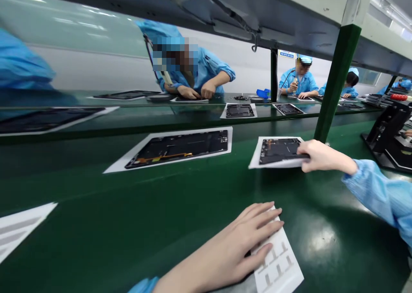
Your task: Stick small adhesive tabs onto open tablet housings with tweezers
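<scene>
The table (96,207) is shiny dark green. Under the left hand (231,246) lies a white sheet (279,267) with rows of gray marks. The right hand (325,155) touches a black panel (278,151) with thin orange lines, and white paper (257,160) sits under it. Another black panel (177,149) has a bright orange strip (164,157). The person's sleeve (380,194) is light blue. The post (336,83) is dark green. A person farther along wears a blue coat (301,83) and a blue cap (305,59).
</scene>
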The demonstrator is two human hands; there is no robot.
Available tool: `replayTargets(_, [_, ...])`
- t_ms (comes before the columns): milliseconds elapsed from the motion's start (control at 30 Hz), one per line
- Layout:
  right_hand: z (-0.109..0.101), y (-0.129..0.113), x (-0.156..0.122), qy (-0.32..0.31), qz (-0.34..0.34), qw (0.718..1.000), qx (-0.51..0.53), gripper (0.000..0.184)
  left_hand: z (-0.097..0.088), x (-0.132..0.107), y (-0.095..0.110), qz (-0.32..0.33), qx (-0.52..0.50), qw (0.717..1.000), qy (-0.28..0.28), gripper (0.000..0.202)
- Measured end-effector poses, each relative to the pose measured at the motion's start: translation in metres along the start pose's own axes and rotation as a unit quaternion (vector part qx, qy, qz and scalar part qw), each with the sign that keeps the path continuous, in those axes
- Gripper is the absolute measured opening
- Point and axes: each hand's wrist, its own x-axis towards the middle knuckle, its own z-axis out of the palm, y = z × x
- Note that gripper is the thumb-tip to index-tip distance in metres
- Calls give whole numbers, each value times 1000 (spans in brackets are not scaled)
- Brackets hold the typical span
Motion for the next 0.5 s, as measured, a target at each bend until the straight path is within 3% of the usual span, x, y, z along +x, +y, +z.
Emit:
replayTargets(100, [2,1,-66,-16,-21,999,-26,14,-1,3,1,16,-4,999,31,32])
replayTargets(300, [34,14,-182,-22,4,1000,8,19,8,-5,11,-19,-49,997,47,36])
replayTargets(400, [31,34,-216,-5,16,999,45,18,12,-9,22,-40,-74,996,42,36])
replayTargets(500, [15,44,-221,-41,25,996,78,18,12,-6,31,-54,-88,994,26,42])
